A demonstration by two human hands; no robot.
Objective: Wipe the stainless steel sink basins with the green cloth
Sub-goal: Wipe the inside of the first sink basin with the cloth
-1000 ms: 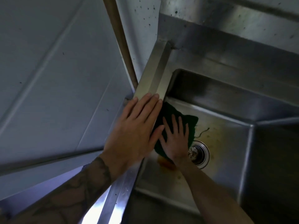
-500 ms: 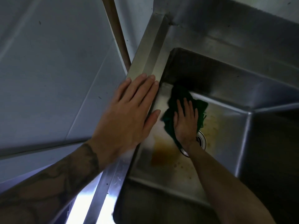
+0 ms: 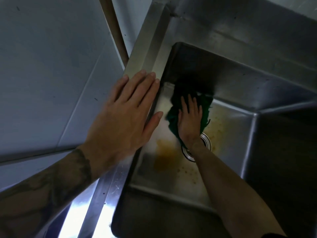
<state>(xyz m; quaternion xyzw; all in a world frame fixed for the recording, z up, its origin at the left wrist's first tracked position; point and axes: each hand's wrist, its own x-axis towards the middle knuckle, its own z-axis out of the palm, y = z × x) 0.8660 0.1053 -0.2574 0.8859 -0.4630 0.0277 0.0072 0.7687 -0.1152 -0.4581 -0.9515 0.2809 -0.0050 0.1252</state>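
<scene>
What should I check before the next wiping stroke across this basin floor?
1. Right hand flat on the green cloth: ok, palm pressing it to the basin floor near the far left corner.
2. Left hand braced: ok, flat on the sink rim.
3. Cloth spread: not ok, it looks bunched under the palm.
4. Orange-brown stain cleared: not ok, it sits left of the drain, untouched.
5. Specks near the drain cleared: not ok.
6. Drain open: cannot tell, the wrist covers most of it.
</scene>
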